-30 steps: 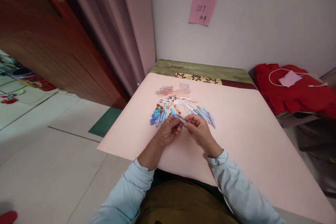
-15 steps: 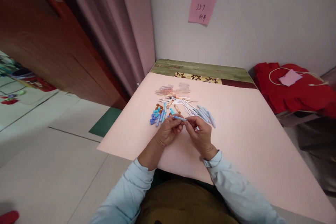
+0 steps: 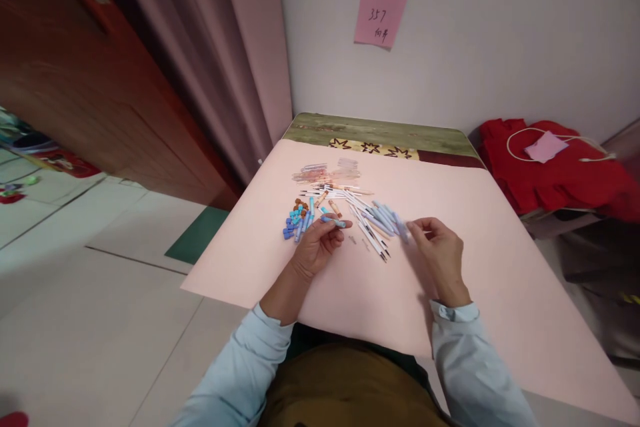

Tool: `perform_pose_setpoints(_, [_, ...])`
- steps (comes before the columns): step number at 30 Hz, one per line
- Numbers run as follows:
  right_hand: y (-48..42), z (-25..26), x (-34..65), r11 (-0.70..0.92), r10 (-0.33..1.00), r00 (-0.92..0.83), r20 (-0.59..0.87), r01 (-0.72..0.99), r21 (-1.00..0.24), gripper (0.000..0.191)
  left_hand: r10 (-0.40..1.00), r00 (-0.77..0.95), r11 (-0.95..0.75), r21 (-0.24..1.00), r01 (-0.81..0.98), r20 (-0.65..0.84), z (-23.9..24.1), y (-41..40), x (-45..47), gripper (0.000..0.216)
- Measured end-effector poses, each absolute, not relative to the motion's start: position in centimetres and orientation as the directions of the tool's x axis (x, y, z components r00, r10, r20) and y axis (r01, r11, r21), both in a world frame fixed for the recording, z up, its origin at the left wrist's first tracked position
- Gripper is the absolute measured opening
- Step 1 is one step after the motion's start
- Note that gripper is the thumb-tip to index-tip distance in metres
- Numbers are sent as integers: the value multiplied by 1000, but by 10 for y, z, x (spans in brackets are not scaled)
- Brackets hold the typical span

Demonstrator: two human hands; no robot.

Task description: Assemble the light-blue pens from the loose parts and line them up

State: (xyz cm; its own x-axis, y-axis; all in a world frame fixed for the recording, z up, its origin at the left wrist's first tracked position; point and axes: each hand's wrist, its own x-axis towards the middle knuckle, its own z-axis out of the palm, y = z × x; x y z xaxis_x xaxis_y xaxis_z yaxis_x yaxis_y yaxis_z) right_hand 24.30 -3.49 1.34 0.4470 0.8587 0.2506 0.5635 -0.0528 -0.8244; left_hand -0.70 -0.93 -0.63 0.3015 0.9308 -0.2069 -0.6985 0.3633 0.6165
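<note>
My left hand (image 3: 320, 243) is closed around a short blue pen barrel (image 3: 332, 221), holding it just above the table. Off to the right, my right hand (image 3: 440, 253) has thumb and forefinger pinched at the end of a pale lavender pen barrel (image 3: 401, 227), which looks blurred. That barrel lies at the edge of a bunch of pale blue barrels (image 3: 384, 215). White brush-tipped sticks (image 3: 370, 240) are spread between my hands. Left of my left hand are blue and brown small caps (image 3: 295, 219) and several upright-lying blue tubes (image 3: 304, 223).
Clear plastic pieces (image 3: 320, 173) lie farther back on the pink-covered table (image 3: 475, 267). Two tiny clear bits (image 3: 353, 239) rest near the left fingertips. Red cloth (image 3: 530, 180) with a white cord is at the right. A wooden door (image 3: 125, 100) and curtain (image 3: 240, 47) stand at left.
My right hand has left the blue barrel in my left hand and moved right to the lavender barrel. The left hand keeps its hold in nearly the same place.
</note>
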Motion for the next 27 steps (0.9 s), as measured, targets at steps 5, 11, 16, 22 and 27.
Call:
perform_pose_setpoints(5, [-50,3,252,-248,909,403,104,726,-642,34,920,339,386,620,-684,-199,-7,-9,-5,21])
perform_pose_setpoints(11, [-46,-1,250,-268,935,348,62,812,-518,32,919,346,383,631,-675,-187,-9,-11,-7,21])
perform_pose_setpoints(16, [-49,0,251,-248,925,370,90,765,-595,32,920,351,377,630,-678,-173,-10,-10,-7,21])
perform_pose_setpoints(22, [-50,-2,232,53,884,381,272,495,-867,31,922,347,375,628,-682,-173,-10,-10,-7,21])
perform_pose_setpoints(27, [-47,18,201,381,852,119,510,529,-759,18,936,305,344,628,-698,-175,-10,-9,-8,20])
